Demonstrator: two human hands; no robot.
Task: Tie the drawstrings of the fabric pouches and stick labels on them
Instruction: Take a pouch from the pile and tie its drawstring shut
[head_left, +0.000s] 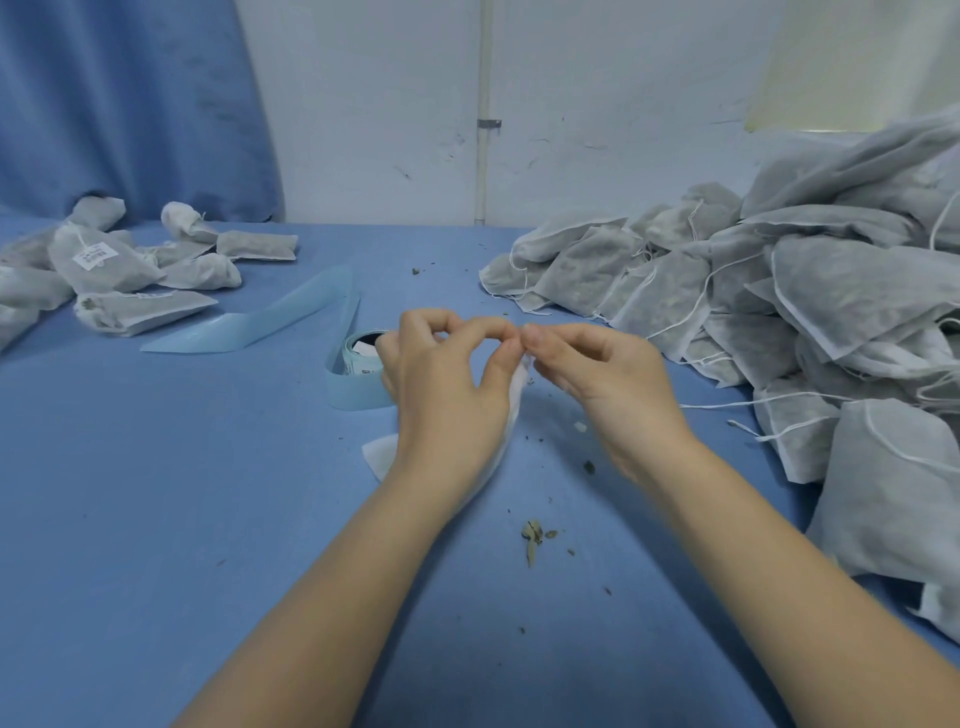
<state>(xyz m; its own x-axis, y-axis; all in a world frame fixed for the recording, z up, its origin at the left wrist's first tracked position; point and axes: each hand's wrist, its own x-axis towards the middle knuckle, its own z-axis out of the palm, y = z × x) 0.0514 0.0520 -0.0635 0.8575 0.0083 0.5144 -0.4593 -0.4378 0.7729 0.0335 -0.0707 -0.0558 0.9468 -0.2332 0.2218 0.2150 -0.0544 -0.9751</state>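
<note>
Left hand (447, 384) and right hand (597, 374) meeting fingertip to fingertip above desk (156, 519); each grip pinched together at neck of white pouch (382, 452), presumably on drawstring ends for knotting, though string itself too fine to see. Pouch body hanging under left hand, lower corner near desk. Untied pouches (779, 312) heaped at right, within reach for next pick. Tied, labelled pouches (104, 265) set aside far left. Label roll (358, 369) just behind left hand, ready for sticking. Herb crumbs (532, 535) scattered below.
</note>
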